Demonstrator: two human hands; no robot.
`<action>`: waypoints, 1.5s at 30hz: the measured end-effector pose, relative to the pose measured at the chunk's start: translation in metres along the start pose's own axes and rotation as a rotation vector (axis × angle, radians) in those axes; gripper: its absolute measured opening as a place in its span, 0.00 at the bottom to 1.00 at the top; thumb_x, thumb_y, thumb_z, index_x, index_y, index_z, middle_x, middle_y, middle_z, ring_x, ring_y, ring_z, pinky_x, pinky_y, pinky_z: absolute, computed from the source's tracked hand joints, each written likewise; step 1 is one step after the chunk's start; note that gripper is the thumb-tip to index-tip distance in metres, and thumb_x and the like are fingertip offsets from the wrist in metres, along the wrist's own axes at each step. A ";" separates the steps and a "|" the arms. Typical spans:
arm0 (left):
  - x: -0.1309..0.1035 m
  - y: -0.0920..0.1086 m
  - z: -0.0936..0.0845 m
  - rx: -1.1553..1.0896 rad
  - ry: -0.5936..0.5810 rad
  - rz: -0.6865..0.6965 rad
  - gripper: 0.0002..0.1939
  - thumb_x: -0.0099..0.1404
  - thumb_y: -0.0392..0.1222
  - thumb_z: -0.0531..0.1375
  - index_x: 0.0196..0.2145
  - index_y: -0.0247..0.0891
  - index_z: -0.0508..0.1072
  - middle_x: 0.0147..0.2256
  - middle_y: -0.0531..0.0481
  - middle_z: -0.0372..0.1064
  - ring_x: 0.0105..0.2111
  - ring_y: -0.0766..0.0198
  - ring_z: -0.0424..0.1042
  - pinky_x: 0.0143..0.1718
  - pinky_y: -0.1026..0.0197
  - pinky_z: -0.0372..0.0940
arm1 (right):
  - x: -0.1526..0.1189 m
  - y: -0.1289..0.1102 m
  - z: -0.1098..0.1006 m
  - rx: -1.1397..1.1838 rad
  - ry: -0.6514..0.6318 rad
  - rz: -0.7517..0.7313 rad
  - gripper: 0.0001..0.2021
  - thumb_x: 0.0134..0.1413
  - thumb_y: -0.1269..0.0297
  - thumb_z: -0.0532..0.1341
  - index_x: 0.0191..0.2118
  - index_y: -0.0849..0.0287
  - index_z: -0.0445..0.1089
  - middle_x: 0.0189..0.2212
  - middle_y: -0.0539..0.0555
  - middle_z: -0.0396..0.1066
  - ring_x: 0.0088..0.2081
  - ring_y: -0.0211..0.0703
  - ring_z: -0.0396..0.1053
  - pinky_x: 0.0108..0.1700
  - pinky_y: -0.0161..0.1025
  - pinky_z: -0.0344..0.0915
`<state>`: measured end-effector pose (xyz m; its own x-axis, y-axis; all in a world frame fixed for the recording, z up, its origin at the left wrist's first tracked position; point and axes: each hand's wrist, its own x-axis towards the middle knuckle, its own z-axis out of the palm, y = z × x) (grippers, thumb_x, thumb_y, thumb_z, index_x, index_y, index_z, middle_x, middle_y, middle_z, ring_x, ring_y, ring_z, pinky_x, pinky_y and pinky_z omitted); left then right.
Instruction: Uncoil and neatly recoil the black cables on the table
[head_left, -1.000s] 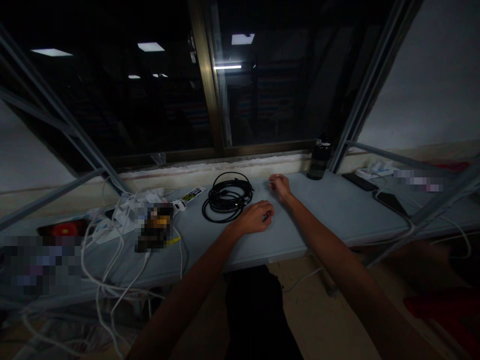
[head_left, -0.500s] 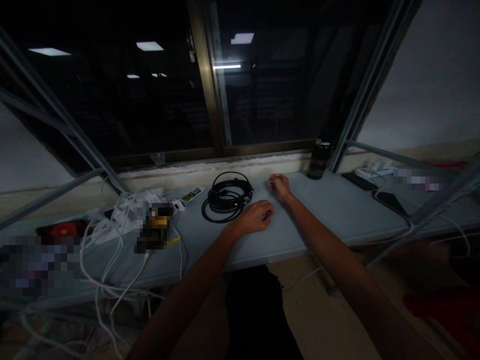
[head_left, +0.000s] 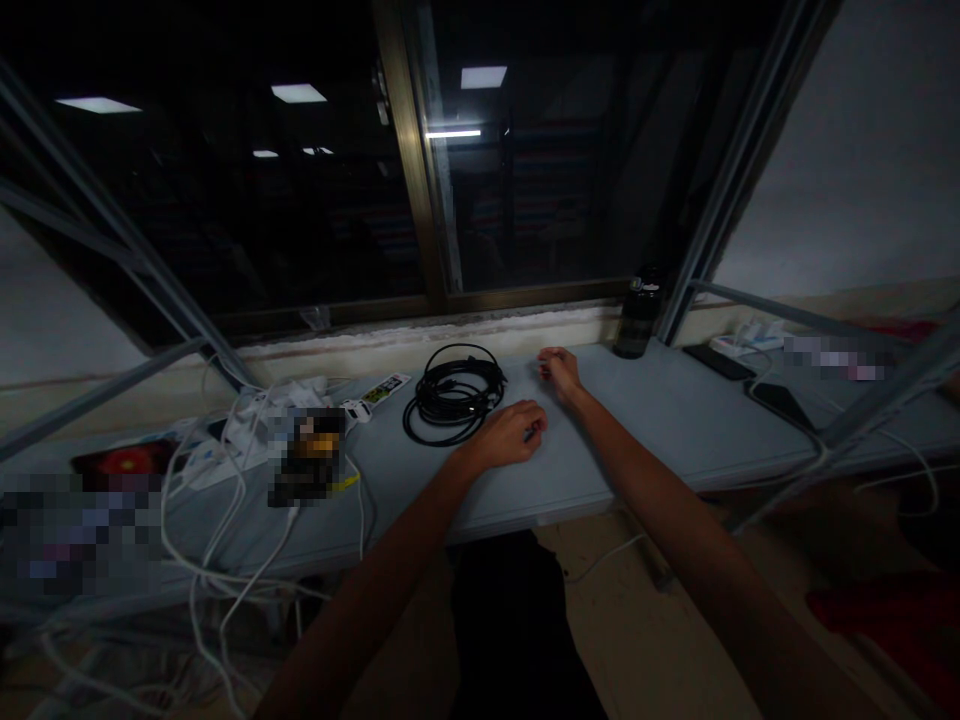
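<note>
My left hand (head_left: 513,434) rests on the grey desk (head_left: 637,430), close to the right side of a coiled black cable (head_left: 442,398). Its fingers are closed, with a small dark piece (head_left: 532,431) showing between them, too small to name. Farther back and to the right, my right hand (head_left: 559,372) is closed too, its fingers curled inward. What it holds, if anything, is hidden. The hands are apart from each other. Loops of the coil lie flat behind and left of my left wrist.
A dark bottle (head_left: 636,318) stands at the back by the window. White cords (head_left: 240,490) tangle at the left, near a power strip and a blurred yellow-black item (head_left: 311,455). Flat black devices (head_left: 781,404) lie at the right. Metal posts (head_left: 712,200) rise on both sides.
</note>
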<state>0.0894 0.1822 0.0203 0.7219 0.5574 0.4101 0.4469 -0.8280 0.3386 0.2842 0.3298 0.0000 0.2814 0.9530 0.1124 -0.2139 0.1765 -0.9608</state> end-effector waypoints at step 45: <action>0.000 -0.001 0.000 -0.002 -0.018 -0.012 0.08 0.70 0.29 0.62 0.43 0.38 0.75 0.44 0.46 0.74 0.44 0.58 0.75 0.51 0.58 0.70 | -0.004 -0.004 0.001 -0.035 -0.019 0.001 0.14 0.52 0.59 0.73 0.39 0.57 0.71 0.35 0.50 0.76 0.24 0.33 0.68 0.22 0.28 0.64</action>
<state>0.0891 0.1826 0.0196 0.7258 0.5662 0.3906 0.4548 -0.8210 0.3451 0.2828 0.3251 0.0041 0.2634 0.9577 0.1156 -0.1811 0.1668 -0.9692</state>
